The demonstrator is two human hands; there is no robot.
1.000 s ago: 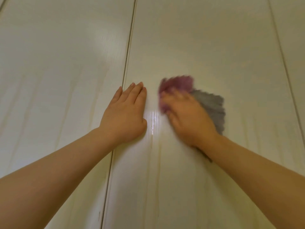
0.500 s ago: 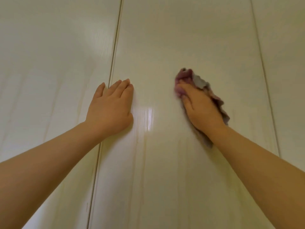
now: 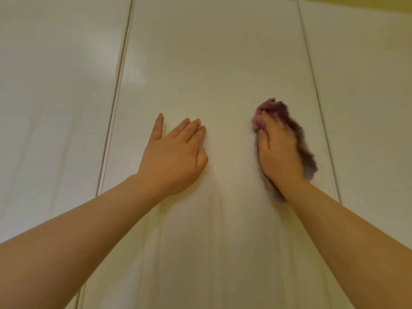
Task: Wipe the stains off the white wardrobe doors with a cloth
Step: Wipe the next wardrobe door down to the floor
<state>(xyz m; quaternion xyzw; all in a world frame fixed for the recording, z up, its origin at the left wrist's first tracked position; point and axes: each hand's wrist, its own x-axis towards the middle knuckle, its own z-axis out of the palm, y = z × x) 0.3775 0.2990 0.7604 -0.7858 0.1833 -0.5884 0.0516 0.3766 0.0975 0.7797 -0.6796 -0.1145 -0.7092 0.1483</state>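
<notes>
The white wardrobe's middle door point(image 3: 211, 63) fills the view. My left hand point(image 3: 174, 152) lies flat against it with straight fingers, one finger spread to the left. To its right, my right hand point(image 3: 278, 150) presses a bunched pink and grey cloth point(image 3: 308, 162) against the same door, fingers curled over its pink top; the hand and cloth are blurred. Faint yellowish vertical streaks point(image 3: 220, 208) run down the door between and below my hands.
A left door point(image 3: 55, 108) and a right door point(image 3: 367, 108) flank the middle one, separated by narrow vertical gaps point(image 3: 118, 85). A strip of yellow wall point(image 3: 379, 1) shows above the doors at the top right.
My right hand has swept the cloth rightward across the middle door. My left hand has shifted off the door gap onto the middle door, with one finger spread. The view has tilted upward.
</notes>
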